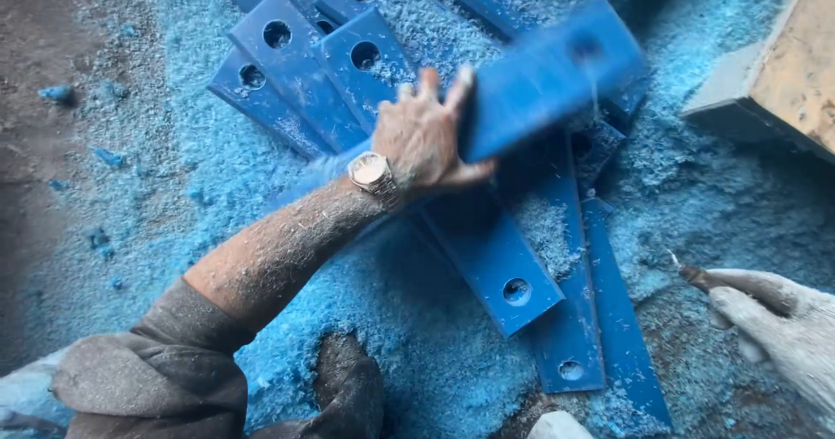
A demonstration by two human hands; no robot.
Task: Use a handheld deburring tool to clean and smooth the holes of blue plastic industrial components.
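while blue shavings [217,169] lie around, left hand [424,139] grips a blue bar [548,74].

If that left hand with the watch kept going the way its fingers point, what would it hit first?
Likely the pile of blue bars with holes just beyond the fingertips. The left hand grips a blurred blue bar and points up-frame; depth is unclear.

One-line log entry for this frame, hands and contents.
left hand: grips blurred blue bar | right hand: gloved, holds small tool | below: drilled blue bars, blue shavings
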